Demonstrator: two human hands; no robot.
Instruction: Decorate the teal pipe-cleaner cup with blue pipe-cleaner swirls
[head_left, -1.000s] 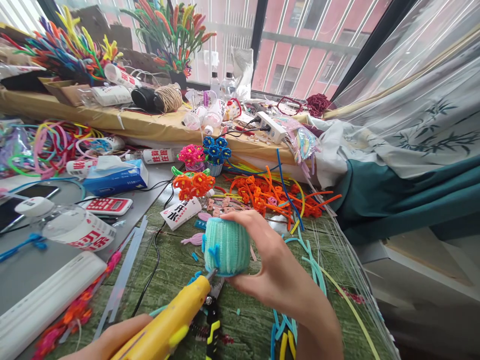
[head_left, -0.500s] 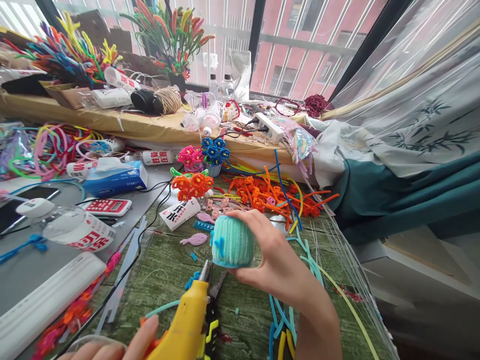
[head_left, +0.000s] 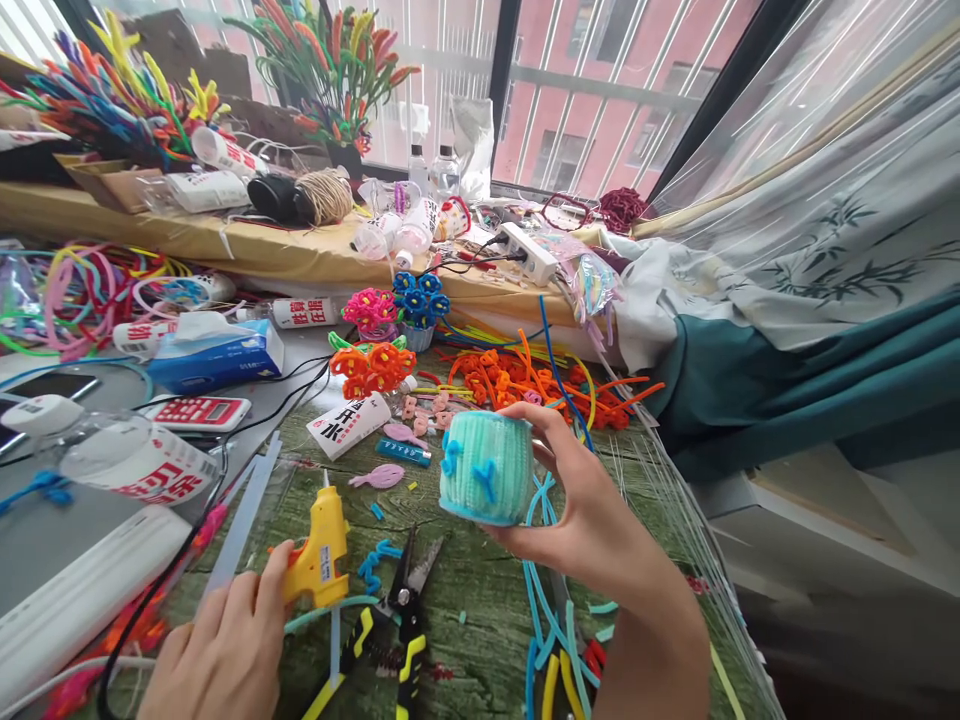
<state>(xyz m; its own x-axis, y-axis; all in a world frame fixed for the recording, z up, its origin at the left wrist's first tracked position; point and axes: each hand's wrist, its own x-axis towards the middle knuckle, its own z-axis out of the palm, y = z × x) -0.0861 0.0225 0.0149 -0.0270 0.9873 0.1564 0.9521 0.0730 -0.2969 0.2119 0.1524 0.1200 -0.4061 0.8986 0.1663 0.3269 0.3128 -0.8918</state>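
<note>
My right hand (head_left: 570, 500) grips a mint-green round pot wrapped in fuzzy pipe cleaner (head_left: 506, 450), thumb below and fingers on top. Small blue pipe-cleaner pieces (head_left: 484, 482) stick to its side. On the left, my left hand (head_left: 225, 640) is closed on the handle end of a yellow hot glue gun (head_left: 326, 545), whose nozzle points up and away. A clear glue stick (head_left: 335, 640) protrudes from its rear. Between the hands lie open scissors (head_left: 405, 598) with black and yellow handles, beside bits of blue pipe cleaner (head_left: 375, 565).
Orange pipe-cleaner pieces (head_left: 502, 380) are heaped behind the pot. Pipe-cleaner flowers (head_left: 375, 368), a white-labelled bottle (head_left: 349, 425) and a blue lighter-like item (head_left: 403, 452) lie nearby. A blue tissue pack (head_left: 217, 358) and large bottle (head_left: 139, 450) are leftward; a black cord (head_left: 217, 490) crosses there.
The glue gun has moved left and away from the pot, with my left hand coming further into view. My right hand has shifted right and turned the pot, showing more blue pieces.
</note>
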